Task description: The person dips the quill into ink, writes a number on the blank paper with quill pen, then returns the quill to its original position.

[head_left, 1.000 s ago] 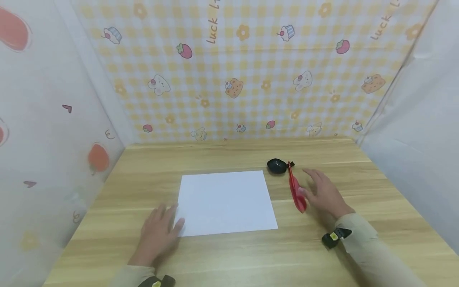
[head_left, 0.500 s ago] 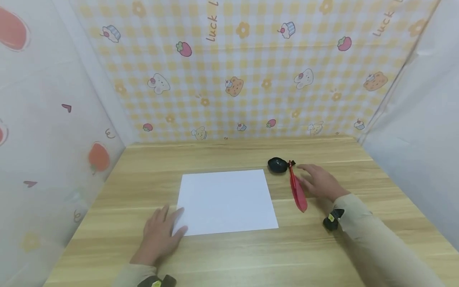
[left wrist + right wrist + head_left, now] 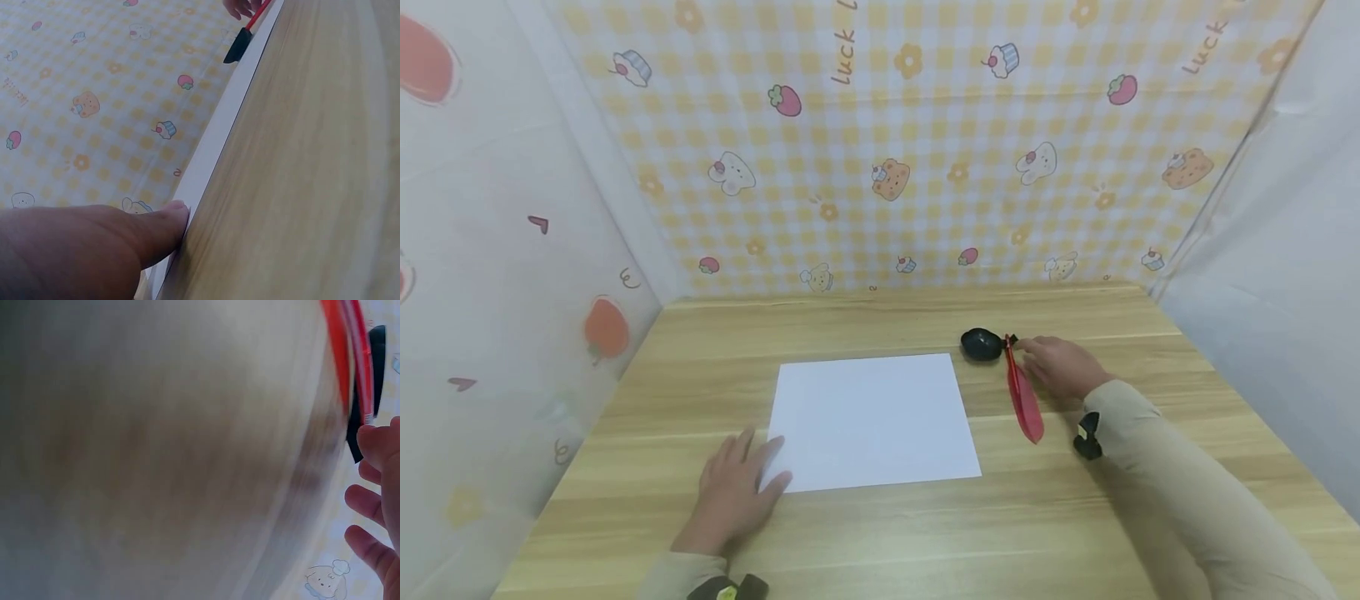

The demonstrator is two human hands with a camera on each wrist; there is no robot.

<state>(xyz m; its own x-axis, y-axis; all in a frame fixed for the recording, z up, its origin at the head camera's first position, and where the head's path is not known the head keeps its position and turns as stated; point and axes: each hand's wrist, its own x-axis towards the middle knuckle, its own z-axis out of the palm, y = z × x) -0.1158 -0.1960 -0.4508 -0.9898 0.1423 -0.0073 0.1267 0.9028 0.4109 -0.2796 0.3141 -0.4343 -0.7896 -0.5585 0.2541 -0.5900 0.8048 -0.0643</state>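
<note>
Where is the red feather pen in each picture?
Head: the red feather pen lies on the table right of the white paper, beside the right hand.
Left wrist: top edge, far off.
Right wrist: top right, blurred.
Shared landmark: the black inkpot at its tip.

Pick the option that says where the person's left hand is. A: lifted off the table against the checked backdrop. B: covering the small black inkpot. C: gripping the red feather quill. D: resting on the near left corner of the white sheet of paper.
D: the left hand lies flat on the wooden table with its fingers on the near left corner of the white paper, far from the red feather quill.
</note>
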